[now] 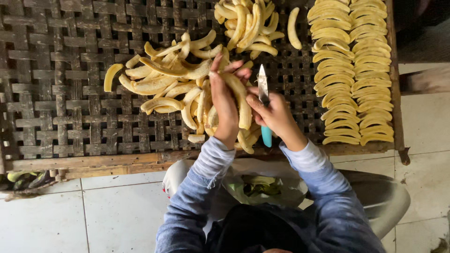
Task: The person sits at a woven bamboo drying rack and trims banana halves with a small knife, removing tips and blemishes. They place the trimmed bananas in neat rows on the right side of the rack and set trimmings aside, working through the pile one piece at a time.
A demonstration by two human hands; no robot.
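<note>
Banana (239,98) in L hand (224,105), knife (264,100) R hand (276,115)

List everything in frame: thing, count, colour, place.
peeled banana in hand: one, pale yellow, held over the tray
loose peeled bananas: heap, too many to count, tray middle
neat banana halves: two columns, yellow, tray right
knife: one, steel blade, teal handle
woven tray: one, dark brown, wooden rim
bag of peels: one, greenish, on lap
tiled floor: white
left hand: holds banana
right hand: grips knife
</note>
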